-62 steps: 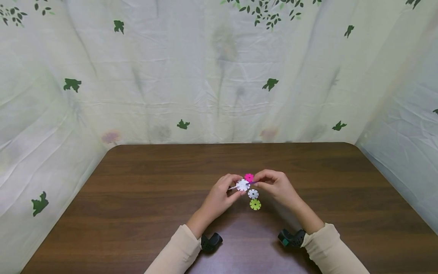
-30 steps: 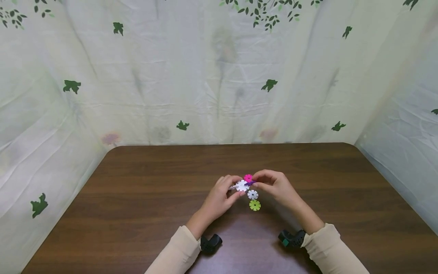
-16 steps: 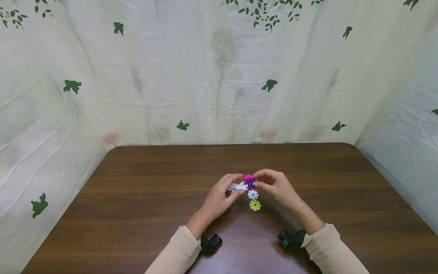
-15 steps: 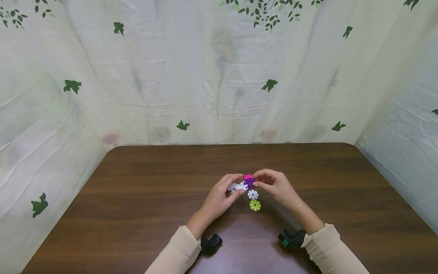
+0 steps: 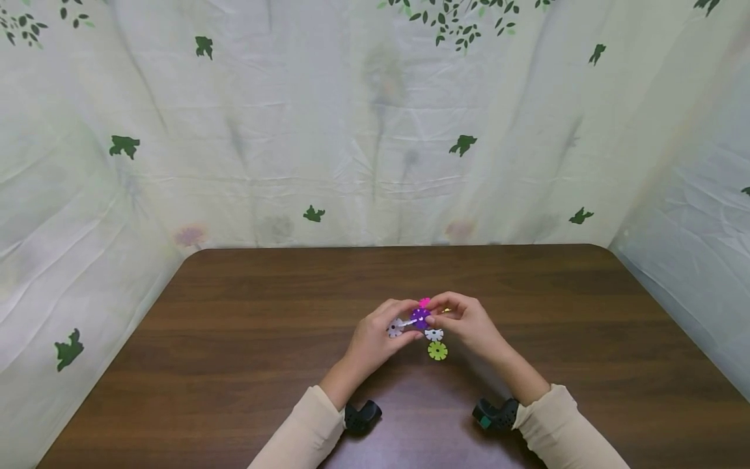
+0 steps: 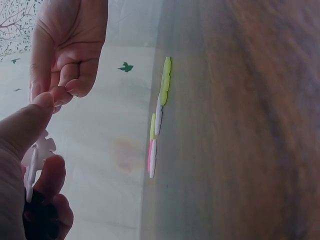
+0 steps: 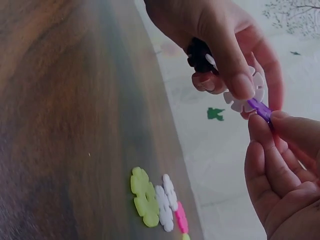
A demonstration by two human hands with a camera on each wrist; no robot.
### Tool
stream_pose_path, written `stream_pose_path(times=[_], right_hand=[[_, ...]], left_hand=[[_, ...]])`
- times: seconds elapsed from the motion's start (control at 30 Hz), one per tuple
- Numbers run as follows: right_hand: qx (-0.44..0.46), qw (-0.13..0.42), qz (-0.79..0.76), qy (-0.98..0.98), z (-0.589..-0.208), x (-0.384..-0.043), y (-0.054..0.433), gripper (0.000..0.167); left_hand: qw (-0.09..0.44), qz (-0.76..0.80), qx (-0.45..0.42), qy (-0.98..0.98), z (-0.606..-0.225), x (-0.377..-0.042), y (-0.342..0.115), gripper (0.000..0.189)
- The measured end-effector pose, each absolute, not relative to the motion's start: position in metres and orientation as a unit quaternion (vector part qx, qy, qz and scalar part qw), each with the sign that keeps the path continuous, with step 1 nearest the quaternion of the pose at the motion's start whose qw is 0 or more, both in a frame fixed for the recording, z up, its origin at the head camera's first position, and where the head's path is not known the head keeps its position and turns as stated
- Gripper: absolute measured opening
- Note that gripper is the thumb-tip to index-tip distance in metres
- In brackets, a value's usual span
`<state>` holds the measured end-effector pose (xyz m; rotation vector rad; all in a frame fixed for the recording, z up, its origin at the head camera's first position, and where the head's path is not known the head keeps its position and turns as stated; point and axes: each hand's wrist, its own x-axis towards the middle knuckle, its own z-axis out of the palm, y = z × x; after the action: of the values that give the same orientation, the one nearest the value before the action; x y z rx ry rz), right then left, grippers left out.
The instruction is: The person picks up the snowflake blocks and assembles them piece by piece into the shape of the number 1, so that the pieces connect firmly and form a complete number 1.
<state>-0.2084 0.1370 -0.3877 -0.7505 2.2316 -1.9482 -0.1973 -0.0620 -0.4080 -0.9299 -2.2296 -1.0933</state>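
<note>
My left hand (image 5: 377, 332) holds a small joined group of notched plastic discs. White disc (image 7: 257, 85) sits between its thumb and fingers, and a black disc (image 7: 199, 54) shows deeper in the same hand. The thumb and index finger of my right hand (image 5: 469, 324) pinch a purple notched disc (image 7: 260, 109). Seen from the right wrist, the purple disc is edge-on and meets the white disc's rim, right by the left thumb. The head view shows the purple disc's face, with a white disc (image 5: 395, 327) to its left. Fingers partly cover the group.
Under and beside the hands, loose discs lie on the brown wooden table (image 5: 263, 312): a lime one (image 5: 437, 351), a white one (image 5: 434, 335), a pink one (image 5: 424, 302) and a yellow one (image 5: 446, 311), partly hidden. A patterned white cloth (image 5: 351, 130) hangs behind.
The purple disc has turned from edge-on to face the head camera and shifted left. The held white disc has turned edge-on. My right hand has moved slightly left, uncovering a bit of yellow disc.
</note>
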Motion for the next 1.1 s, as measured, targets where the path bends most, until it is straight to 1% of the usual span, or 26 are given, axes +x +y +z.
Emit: stream_pose_path(times=[0.17,0.33,0.47,0.77,0.9,1.1], right_hand=[[-0.24,0.061,-0.644,0.724,-0.389,-0.207,0.134,0.018],[-0.238,0.066,-0.646,0.722,-0.389,-0.206,0.133,0.018],[-0.253,0.053,-0.636,0.727,-0.389,-0.207,0.133,0.018],[-0.277,-0.002,-0.602,0.749,-0.376,-0.205,0.134,0.019],[-0.271,-0.008,-0.588,0.762,-0.373,-0.204,0.138,0.021],[-0.267,-0.01,-0.561,0.783,-0.385,-0.202,0.149,0.027]], left_hand=[[0.255,-0.391,-0.332,-0.82,-0.41,-0.197,-0.063,0.04],[0.271,-0.378,-0.331,-0.821,-0.412,-0.198,-0.064,0.035],[0.278,-0.375,-0.332,-0.82,-0.412,-0.198,-0.064,0.035],[0.29,-0.37,-0.324,-0.821,-0.412,-0.2,-0.065,0.034],[0.299,-0.367,-0.321,-0.82,-0.413,-0.2,-0.065,0.034],[0.303,-0.376,-0.32,-0.816,-0.412,-0.2,-0.064,0.035]])
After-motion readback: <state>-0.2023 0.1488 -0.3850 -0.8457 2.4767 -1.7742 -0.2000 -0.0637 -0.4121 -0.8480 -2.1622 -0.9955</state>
